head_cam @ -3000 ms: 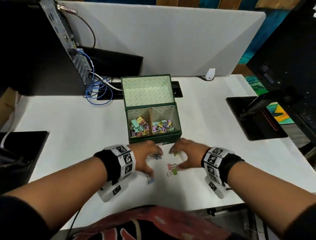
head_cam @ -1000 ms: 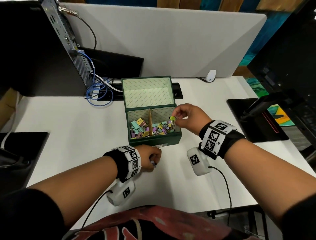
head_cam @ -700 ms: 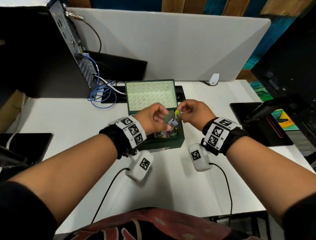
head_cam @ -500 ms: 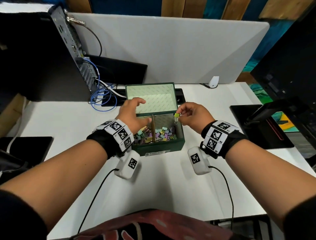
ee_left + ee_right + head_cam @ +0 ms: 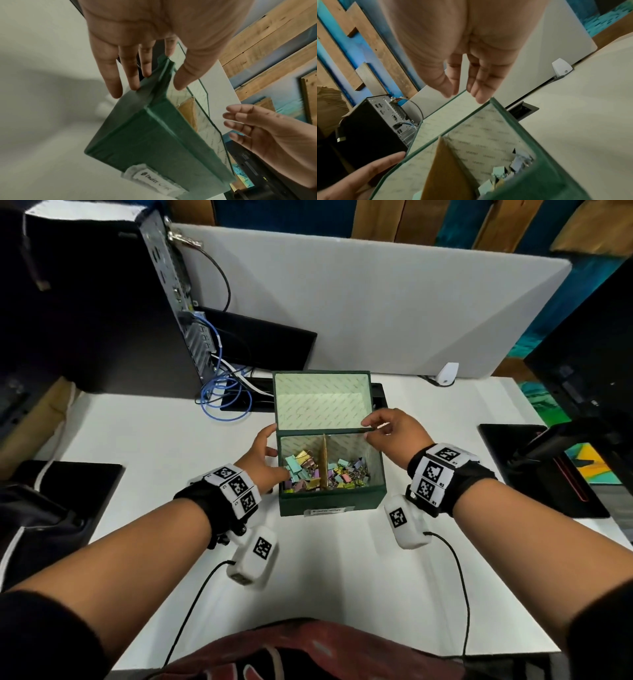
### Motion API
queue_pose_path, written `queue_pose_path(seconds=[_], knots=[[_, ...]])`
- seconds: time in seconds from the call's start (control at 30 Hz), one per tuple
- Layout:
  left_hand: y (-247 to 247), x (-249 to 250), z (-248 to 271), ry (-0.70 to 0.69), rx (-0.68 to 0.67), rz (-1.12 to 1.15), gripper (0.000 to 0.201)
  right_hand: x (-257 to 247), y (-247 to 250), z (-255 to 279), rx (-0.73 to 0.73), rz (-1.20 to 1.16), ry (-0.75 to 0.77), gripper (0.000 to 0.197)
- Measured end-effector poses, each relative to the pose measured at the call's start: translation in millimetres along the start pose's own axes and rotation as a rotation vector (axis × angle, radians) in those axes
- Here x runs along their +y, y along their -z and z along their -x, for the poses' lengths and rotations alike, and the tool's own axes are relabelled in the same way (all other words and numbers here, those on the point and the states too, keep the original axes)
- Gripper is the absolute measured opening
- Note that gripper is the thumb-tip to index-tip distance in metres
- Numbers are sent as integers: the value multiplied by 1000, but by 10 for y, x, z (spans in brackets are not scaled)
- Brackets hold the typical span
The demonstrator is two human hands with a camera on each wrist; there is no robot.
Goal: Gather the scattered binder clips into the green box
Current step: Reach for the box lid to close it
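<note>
The green box (image 5: 330, 502) stands at the table's middle with its lid (image 5: 322, 402) swung back and upright. Many pastel binder clips (image 5: 346, 474) lie inside, on both sides of a tan cardboard divider (image 5: 323, 460). My left hand (image 5: 274, 453) rests against the box's left wall near the back corner, fingers (image 5: 132, 75) straight on the outside, thumb over the rim. My right hand (image 5: 368, 433) hovers at the right rear corner, its fingertips (image 5: 478, 94) by the lid's edge, holding nothing. I see no clips on the table around the box.
A black computer tower (image 5: 113, 302) with blue cables (image 5: 222, 395) stands at the back left, before a white partition (image 5: 376, 313). Black pads lie at the left (image 5: 65, 487) and right (image 5: 534, 467) edges. A cable slot (image 5: 378, 395) sits behind the lid.
My right hand has let go of the yellow-green clip it held over the box and moved to the rear corner. My left hand came from above the box to its left wall.
</note>
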State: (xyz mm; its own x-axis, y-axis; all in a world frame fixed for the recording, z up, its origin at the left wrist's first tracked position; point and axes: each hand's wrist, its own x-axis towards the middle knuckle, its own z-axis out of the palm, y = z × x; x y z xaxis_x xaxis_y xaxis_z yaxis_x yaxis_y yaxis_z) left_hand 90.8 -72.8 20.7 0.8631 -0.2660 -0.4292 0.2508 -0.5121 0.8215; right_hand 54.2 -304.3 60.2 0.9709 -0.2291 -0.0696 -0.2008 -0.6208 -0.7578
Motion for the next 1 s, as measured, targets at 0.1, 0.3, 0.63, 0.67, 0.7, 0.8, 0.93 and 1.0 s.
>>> queue_pose_path(seconds=[0.1, 0.3, 0.63, 0.67, 0.7, 0.8, 0.93, 1.0], knots=[[2, 22, 30, -14, 1, -5, 93, 14, 34, -105, 41, 10, -15, 21], [152, 0, 68, -13, -105, -36, 92, -4, 97, -201, 4, 27, -129, 59], [197, -67, 113, 22, -207, 20, 95, -87, 79, -315, -117, -397, -405, 86], [188, -71, 119, 23, -203, 24, 95, -87, 84, -319, -138, -434, -424, 82], [174, -69, 126, 26, -204, 33, 95, -81, 90, -319, -148, -454, -432, 77], [130, -92, 164, 35, -183, 95, 97, -92, 113, -325, -66, -541, -418, 75], [136, -104, 184, 100, -115, 238, 77, -254, 311, -324, 40, -621, -277, 68], [179, -78, 181, 185, -72, 404, 59, -333, 421, -212, 14, -534, -163, 47]])
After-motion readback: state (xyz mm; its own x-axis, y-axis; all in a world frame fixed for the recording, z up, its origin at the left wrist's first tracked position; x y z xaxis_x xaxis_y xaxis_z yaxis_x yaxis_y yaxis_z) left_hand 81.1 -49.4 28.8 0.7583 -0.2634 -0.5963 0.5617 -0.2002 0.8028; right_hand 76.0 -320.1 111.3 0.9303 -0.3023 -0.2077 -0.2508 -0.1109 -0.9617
